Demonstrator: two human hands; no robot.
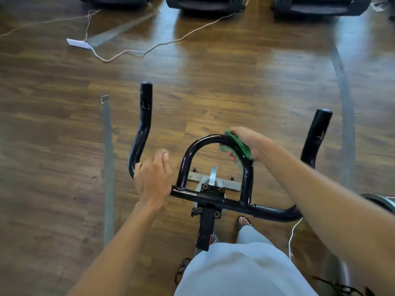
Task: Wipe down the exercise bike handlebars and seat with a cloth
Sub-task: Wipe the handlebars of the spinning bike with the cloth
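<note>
The black handlebars [141, 129] of the exercise bike fill the middle of the view, with two outer horns and a central loop [192, 150]. My left hand [152, 176] is wrapped around the left part of the crossbar, near the bend of the left horn. A green cloth [238, 149] is pressed against the upper right curve of the central loop, held in my right hand [249, 141]. The seat is hidden from view.
The bike stem [206, 227] drops between my legs. White cords [149, 49] and a white strip [78, 43] lie on the wooden floor ahead. Bases of other machines [204, 4] line the far edge. Grey tape strips [109, 167] run along the floor.
</note>
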